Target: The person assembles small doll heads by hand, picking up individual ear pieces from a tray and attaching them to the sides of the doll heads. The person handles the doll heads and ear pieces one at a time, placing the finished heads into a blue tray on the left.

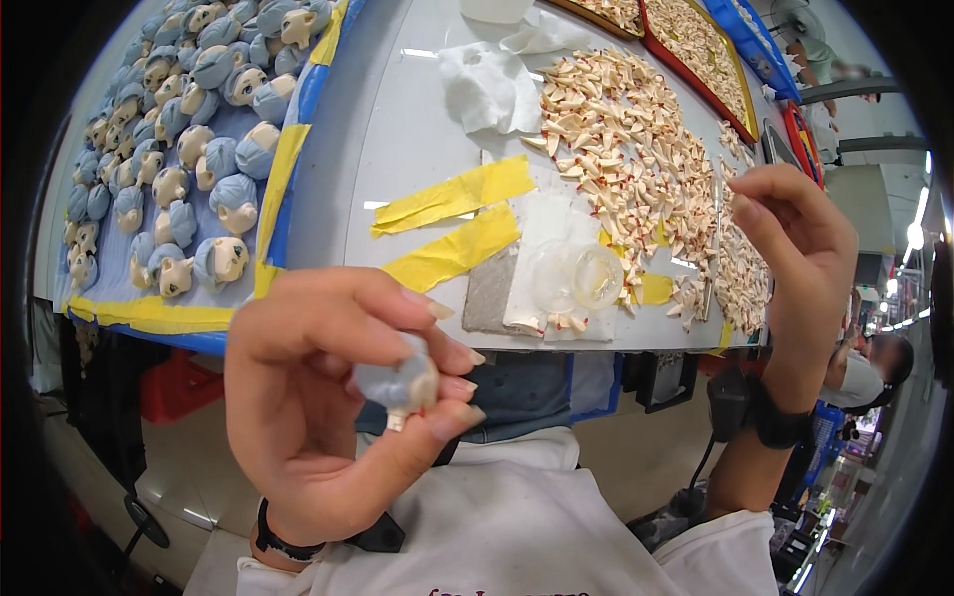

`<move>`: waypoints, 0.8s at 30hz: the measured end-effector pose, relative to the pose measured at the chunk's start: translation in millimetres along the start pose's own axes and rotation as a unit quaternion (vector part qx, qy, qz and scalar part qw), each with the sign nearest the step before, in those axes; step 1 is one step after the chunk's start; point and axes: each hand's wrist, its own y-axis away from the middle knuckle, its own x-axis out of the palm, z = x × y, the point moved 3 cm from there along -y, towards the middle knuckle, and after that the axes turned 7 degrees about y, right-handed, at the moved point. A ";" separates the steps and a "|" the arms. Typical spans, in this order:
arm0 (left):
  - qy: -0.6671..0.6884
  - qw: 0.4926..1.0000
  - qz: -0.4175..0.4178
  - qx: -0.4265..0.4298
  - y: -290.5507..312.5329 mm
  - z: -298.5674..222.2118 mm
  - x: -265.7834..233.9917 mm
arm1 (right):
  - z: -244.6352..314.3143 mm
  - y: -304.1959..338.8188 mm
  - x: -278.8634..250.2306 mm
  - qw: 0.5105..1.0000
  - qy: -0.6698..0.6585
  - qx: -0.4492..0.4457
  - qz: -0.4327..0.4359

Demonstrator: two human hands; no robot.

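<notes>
My left hand (318, 387) is raised in front of the table's near edge, its fingers and thumb closed around a small doll head (402, 382). Blue-grey hair and a pale short peg show on the head; it is a little blurred, and fingers cover part of it. On the right, my right hand (795, 223) is up over the tabletop with thumb and forefinger brought together. Whatever the fingertips hold, if anything, is too small to make out. Beside them a thin metal tool (711, 263) runs along the pile of small cream pieces with red tips (636, 139).
A blue-edged tray (283, 199) of blue-haired doll heads (234, 204) stands left. Yellow tape strips (452, 194), a grey block (489, 293), a round clear dish (596, 273) and crumpled white tissue (487, 89) lie mid-table. Red-rimmed trays (686, 74) hold more pieces at the back.
</notes>
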 end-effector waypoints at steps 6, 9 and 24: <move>-0.023 0.999 0.028 -0.013 0.9 -1.5 0.3 | -3.4 25.5 3.7 0.974 -0.215 0.057 0.038; -0.096 0.992 0.085 0.018 -1.1 -2.5 -6.4 | -7.0 32.2 11.5 0.951 -0.295 0.070 0.056; -0.043 0.996 0.072 0.012 0.2 -1.0 -7.7 | -21.1 45.2 22.8 0.942 -0.315 0.111 -0.009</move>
